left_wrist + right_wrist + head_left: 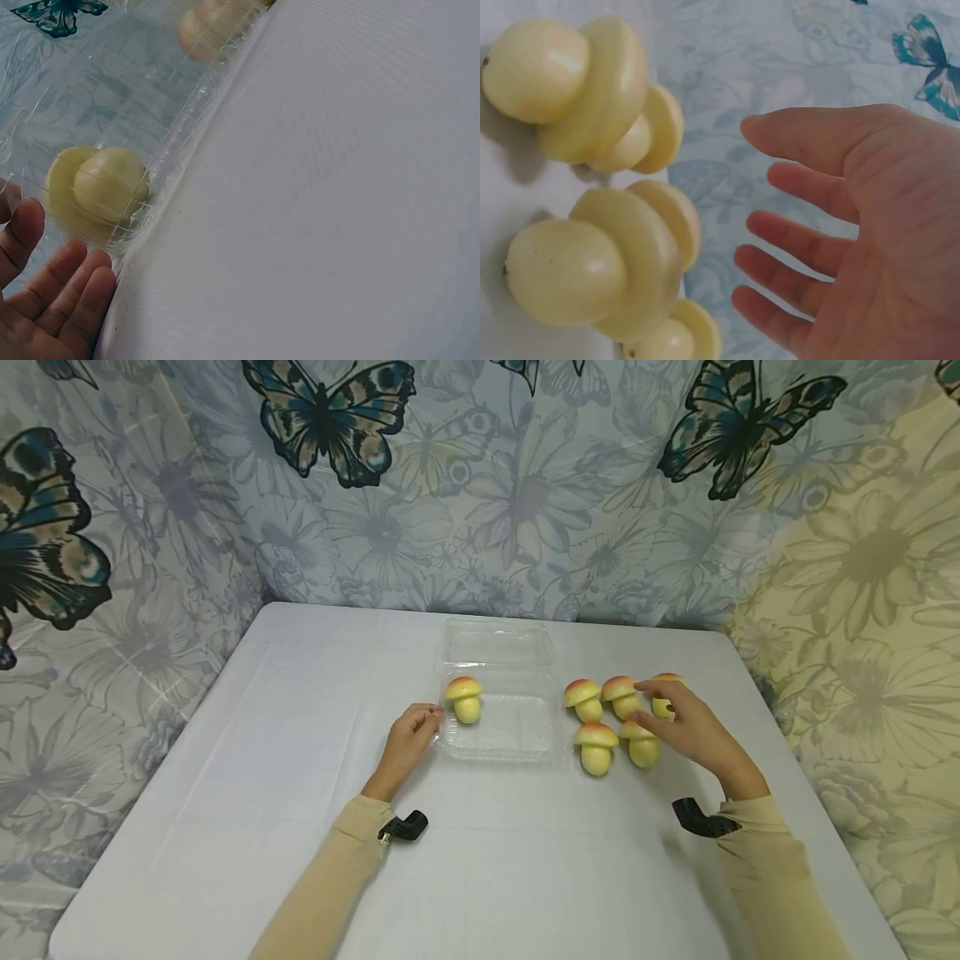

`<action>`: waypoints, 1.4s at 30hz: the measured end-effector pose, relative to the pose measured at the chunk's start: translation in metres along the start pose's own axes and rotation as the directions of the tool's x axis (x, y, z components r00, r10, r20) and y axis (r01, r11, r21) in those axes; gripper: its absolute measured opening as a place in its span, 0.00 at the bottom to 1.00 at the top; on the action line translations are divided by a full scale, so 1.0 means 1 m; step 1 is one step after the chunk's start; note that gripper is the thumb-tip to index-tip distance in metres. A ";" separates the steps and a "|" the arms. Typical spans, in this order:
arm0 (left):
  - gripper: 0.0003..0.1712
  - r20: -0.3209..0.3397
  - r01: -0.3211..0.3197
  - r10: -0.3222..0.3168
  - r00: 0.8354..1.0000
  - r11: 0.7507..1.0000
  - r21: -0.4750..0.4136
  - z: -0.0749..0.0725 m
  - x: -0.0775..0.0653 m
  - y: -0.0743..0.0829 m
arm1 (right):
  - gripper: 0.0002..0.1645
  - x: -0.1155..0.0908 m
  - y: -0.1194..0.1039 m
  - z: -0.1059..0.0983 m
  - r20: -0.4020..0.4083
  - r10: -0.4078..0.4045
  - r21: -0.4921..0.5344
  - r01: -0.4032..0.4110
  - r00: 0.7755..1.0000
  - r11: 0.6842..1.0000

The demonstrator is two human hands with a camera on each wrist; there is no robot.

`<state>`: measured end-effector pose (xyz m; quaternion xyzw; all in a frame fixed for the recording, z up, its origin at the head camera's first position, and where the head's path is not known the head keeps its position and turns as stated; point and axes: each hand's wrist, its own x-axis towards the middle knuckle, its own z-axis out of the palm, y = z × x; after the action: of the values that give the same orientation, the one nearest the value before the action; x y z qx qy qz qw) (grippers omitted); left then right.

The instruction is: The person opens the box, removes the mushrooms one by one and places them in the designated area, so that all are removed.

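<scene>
A clear plastic clamshell box [517, 727] lies with its lid [498, 647] folded back. A toy mushroom [467, 708] with a yellow stem and red-yellow cap sits in its left part. My left hand [411, 739] is at the box's left edge, thumb and forefinger pinching the rim; in the left wrist view its other fingers [79, 277] rest against the outer wall. My right hand [690, 727] hovers over the mushrooms [596, 750] on the right, fingers spread and holding nothing. It partly hides the rightmost mushroom [663, 706] in the head view.
Several like mushrooms stand in two loose rows right of the box on the white table [525, 860]. Patterned butterfly cloth [510, 502] hangs behind the table and at both sides. A black wrist mount [405, 827] is on each sleeve.
</scene>
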<state>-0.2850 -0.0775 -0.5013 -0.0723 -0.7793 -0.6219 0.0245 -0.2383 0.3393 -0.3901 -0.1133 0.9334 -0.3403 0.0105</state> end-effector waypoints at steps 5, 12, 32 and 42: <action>0.18 0.006 0.006 -0.006 1.000 1.000 0.004 0.000 -0.001 0.005 | 0.31 0.006 -0.010 -0.001 -0.015 -0.002 -0.007 0.002 1.000 1.000; 0.19 0.010 0.000 0.000 1.000 1.000 -0.004 0.000 0.001 -0.001 | 0.30 0.016 -0.021 0.000 -0.074 -0.019 0.003 0.020 0.997 1.000; 0.18 -0.007 -0.016 0.017 1.000 1.000 0.019 -0.001 0.001 -0.001 | 0.29 0.041 -0.052 0.012 -0.109 -0.063 0.082 0.072 0.992 0.994; 0.17 -0.019 -0.018 0.018 1.000 1.000 0.023 -0.001 0.002 -0.004 | 0.29 0.055 -0.064 0.022 -0.115 -0.111 0.084 0.121 0.987 0.989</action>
<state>-0.2877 -0.0788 -0.5043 -0.0729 -0.7856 -0.6133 0.0385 -0.2771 0.2655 -0.3630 -0.1482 0.9079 -0.3882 -0.0555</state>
